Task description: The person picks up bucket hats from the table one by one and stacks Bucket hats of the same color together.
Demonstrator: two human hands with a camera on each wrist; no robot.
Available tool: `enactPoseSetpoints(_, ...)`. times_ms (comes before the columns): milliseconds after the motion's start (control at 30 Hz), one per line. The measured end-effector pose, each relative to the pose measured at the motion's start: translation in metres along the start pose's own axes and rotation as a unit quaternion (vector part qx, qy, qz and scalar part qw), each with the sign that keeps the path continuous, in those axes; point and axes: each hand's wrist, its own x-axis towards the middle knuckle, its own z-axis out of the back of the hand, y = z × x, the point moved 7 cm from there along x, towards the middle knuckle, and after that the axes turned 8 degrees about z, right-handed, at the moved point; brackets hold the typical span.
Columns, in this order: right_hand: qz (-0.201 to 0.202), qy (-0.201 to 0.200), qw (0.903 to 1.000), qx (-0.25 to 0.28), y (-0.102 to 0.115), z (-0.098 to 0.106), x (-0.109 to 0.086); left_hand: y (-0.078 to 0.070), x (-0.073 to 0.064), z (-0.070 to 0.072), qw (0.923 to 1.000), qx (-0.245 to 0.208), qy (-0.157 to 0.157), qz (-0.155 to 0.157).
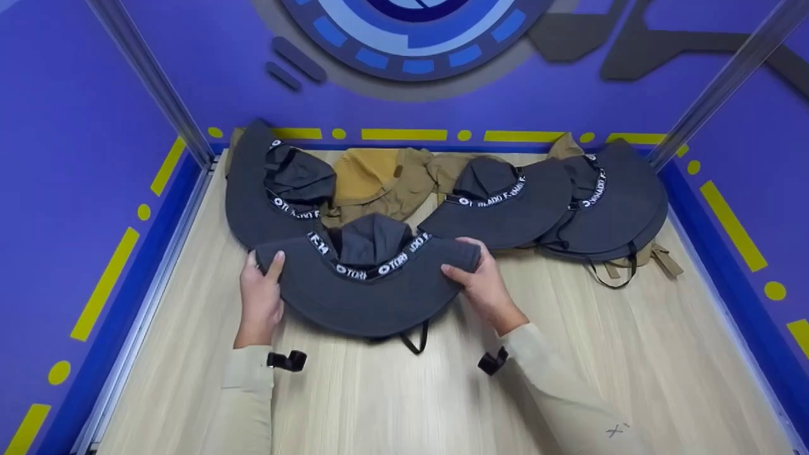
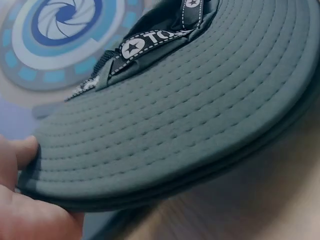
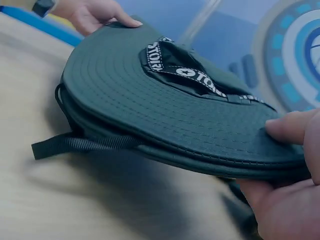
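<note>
A dark grey wide-brimmed sun hat [image 1: 366,303] is folded over, its brim making a half-moon. White lettering runs along the black inner band [image 1: 354,272], and a black strap [image 3: 85,144] hangs from below. My left hand [image 1: 262,291] grips one end of the brim, thumb on top. At the opposite end my right hand [image 1: 486,291] pinches the brim between thumb on top and fingers underneath. In the right wrist view the brim shows stacked layers above the table, with a shadow beneath. The crown [image 1: 373,240] rises behind the band.
More dark grey hats lie behind, one at left [image 1: 253,208], one right of centre [image 1: 505,221] and a pile at right [image 1: 619,221]. Tan hats [image 1: 411,183] lie among them, one with a mustard panel [image 1: 366,174]. Blue panels [image 1: 442,114] enclose the wooden table [image 1: 379,411] on three sides.
</note>
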Motion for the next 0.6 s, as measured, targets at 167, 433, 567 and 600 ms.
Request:
enactPoseSetpoints(167, 0.023, -0.005, 0.9938, -0.108, -0.017, 0.0, -0.007, 0.021, 0.001, 0.015, 0.9976, 0.061, -0.009, 0.031)
enactPoseSetpoints(433, 0.077, -0.004, 0.9343, -0.348, -0.016, -0.006, -0.007, 0.032, 0.01, 0.037, 0.9752, 0.211, -0.053, 0.041)
enactPoseSetpoints(567, 0.094, -0.005, 0.8983, -0.429, -0.016, -0.01, -0.003, 0.028, 0.013, 0.042, 0.9494, 0.303, -0.079, 0.015)
enactPoseSetpoints(600, 0.094, -0.004, 0.8917, -0.443, -0.017, -0.011, -0.003, 0.027, 0.014, 0.043, 0.9421, 0.324, -0.086, 0.011)
